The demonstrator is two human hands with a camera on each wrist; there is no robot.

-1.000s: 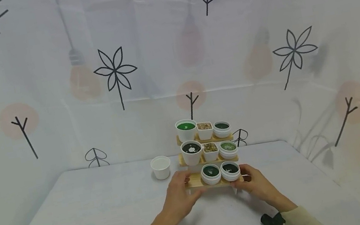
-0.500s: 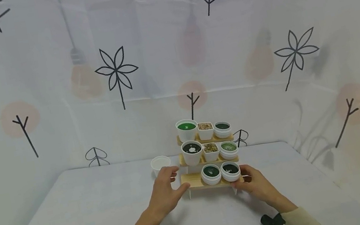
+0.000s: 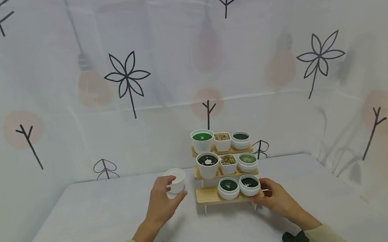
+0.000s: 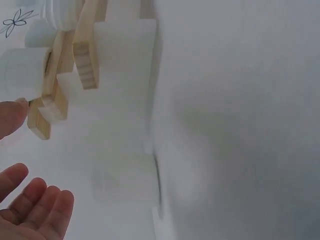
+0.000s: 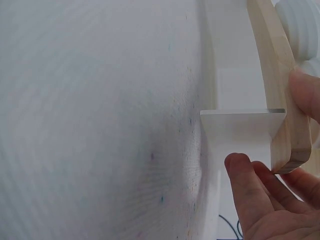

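Note:
A three-tier stand with wooden shelves [image 3: 207, 195] carries white cups and bowls. My right hand [image 3: 276, 199] grips the right end of its lowest shelf. In the right wrist view the thumb [image 5: 306, 92] lies on the wooden board [image 5: 280, 75], with fingers around its end. Left of the stand stands an empty white cup [image 3: 178, 187]. My left hand [image 3: 159, 202] is in front of it, thumb and fingers spread apart, and partly hides it. In the left wrist view that cup [image 4: 125, 180] shows faintly beyond the fingers [image 4: 57, 215].
On the lowest shelf sit two round bowls with dark green [image 3: 228, 187] and blackish [image 3: 249, 184] contents. The middle tier has a black-filled cup [image 3: 208, 166], a square cup [image 3: 228, 165] and a green-filled bowl [image 3: 247, 162]. A patterned cloth [image 3: 170, 77] hangs behind the white table [image 3: 99, 224].
My left hand has let go of the stand's lowest shelf and moved left to the empty white cup. The right hand keeps its place on the shelf's right end.

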